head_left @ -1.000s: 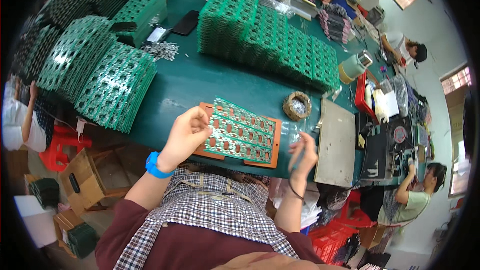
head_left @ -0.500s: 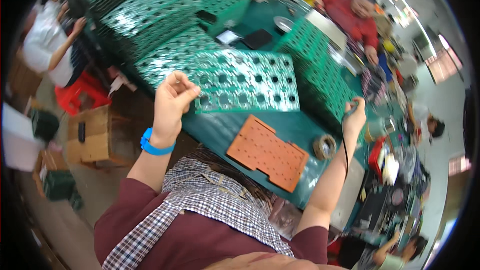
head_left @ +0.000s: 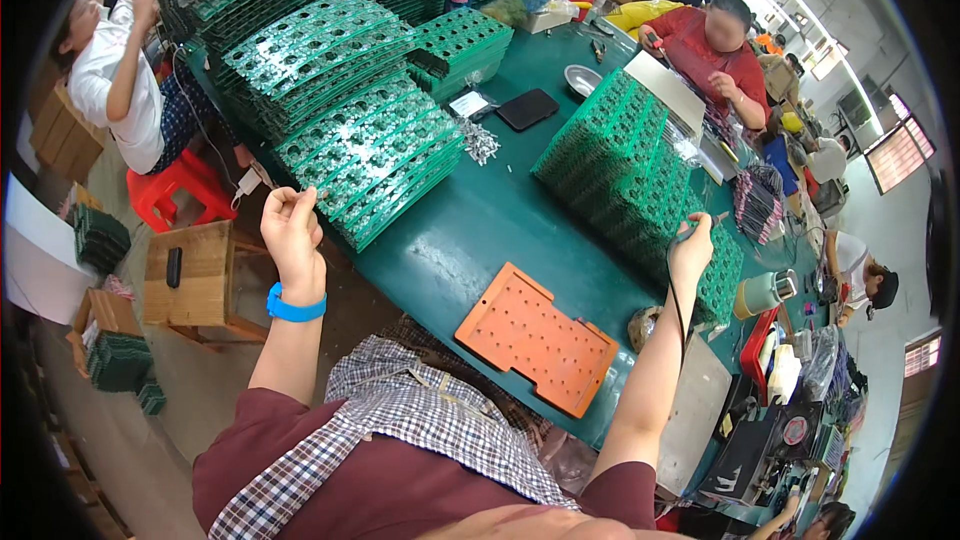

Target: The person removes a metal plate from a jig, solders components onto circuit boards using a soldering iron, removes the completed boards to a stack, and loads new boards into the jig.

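Observation:
My left hand (head_left: 292, 235), a blue band on its wrist, is at the near-left edge of a stack of green circuit board panels (head_left: 375, 155). Thumb and fingers are pinched together at the rim of the top panel, which lies on the stack. On the other side, my right hand (head_left: 690, 252) is closed around a slim corded tool (head_left: 686, 234); its exact kind is mostly covered by the fingers. A black cable runs from it along my forearm. That hand is beside a long stack of green panels (head_left: 625, 180). Between my arms lies an orange plate (head_left: 537, 340) with small holes.
More panel stacks (head_left: 315, 45) rise at the back left. A black phone-like slab (head_left: 528, 109) and small metal pieces (head_left: 478, 142) lie on the green table (head_left: 440, 240). A tape roll (head_left: 642, 328) is partly behind my right forearm. A person in red (head_left: 715, 60) sits opposite.
My left hand has moved left and down; the panel it held up over the table now lies on the left stack. My right hand has shifted slightly left and down, still holding the corded tool.

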The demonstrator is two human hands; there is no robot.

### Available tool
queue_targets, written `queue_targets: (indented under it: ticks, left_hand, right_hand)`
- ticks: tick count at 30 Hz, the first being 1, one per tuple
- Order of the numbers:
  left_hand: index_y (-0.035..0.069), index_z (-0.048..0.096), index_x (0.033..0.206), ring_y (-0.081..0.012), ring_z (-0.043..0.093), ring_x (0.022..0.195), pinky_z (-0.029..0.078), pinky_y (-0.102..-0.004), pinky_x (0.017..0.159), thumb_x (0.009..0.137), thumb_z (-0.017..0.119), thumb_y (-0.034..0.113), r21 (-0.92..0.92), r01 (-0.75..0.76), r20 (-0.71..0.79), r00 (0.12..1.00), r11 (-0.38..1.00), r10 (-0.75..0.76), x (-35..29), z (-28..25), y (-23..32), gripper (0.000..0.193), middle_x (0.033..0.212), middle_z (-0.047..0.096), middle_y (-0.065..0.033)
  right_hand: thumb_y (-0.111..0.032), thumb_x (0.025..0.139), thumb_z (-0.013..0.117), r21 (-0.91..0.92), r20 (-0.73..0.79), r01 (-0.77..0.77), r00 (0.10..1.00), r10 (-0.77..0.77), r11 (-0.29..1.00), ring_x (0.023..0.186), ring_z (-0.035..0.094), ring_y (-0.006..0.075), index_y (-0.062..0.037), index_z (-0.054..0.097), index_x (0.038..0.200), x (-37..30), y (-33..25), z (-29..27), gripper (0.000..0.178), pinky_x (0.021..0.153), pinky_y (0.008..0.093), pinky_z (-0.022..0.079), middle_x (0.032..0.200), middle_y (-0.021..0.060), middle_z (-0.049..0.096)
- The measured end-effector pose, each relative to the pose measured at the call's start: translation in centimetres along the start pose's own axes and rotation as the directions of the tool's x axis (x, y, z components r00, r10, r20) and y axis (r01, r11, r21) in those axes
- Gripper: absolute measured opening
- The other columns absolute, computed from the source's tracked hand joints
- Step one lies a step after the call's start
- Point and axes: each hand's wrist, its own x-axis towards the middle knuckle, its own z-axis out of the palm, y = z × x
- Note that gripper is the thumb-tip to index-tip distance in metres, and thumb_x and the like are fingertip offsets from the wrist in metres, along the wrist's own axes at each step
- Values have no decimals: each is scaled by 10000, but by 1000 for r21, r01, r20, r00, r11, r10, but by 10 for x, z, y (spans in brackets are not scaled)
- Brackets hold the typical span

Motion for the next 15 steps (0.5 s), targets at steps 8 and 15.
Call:
queue_targets:
  ticks: [8,15]
  left_hand:
    - [109,469,851,-4,299,435,178,-187,366,896,607,53,-16,1,-8,1000,1000,-2,5,5,0,156,632,416,57]
    - [99,473,879,-6,296,443,177,-187,366,914,587,68,-18,24,50,998,1000,-23,0,3,-5,123,667,412,56]
  right_hand:
    - [-136,804,707,178,-61,-25,997,37,984,689,617,310,-85,534,1019,9,-2,18,281,673,412,461,736,147,626]
    - [-95,836,690,735,-23,-142,972,233,664,593,505,84,-60,532,1007,31,21,29,236,496,234,416,748,30,573]
